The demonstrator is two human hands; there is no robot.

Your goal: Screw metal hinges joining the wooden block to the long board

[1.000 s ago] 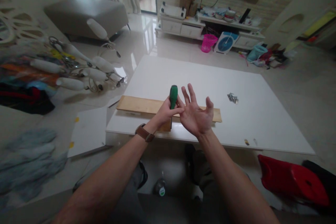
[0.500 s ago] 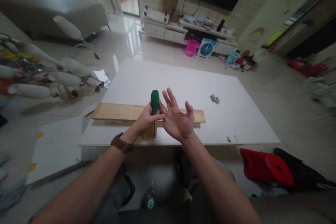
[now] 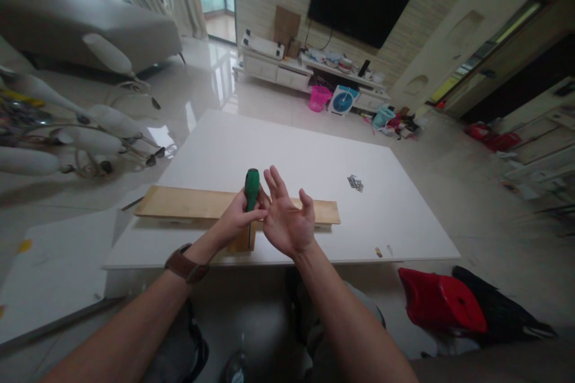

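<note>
My left hand (image 3: 238,210) is closed around a screwdriver (image 3: 252,185) with a green handle, held upright with its dark shaft pointing down. Beside it, my right hand (image 3: 290,224) has its palm turned up and its fingers spread; nothing shows in the palm. The fingers of the two hands meet or overlap near the handle. Behind both hands a long wooden board (image 3: 179,203) lies across the white panel (image 3: 269,137). A shorter wooden piece (image 3: 240,243) sits below the screwdriver's shaft, partly hidden by my left hand and wrist.
Small metal pieces (image 3: 355,184) lie in a pile on the panel's right half. Two tiny items, one a yellow-dark piece (image 3: 378,252), rest near the front edge. A red stool-like object (image 3: 442,302) stands at the right. Another white board (image 3: 58,269) is at the left.
The camera view has tilted up and shifted, so everything sits lower and further left. Both hands keep nearly the same pose, the left still holding the screwdriver.
</note>
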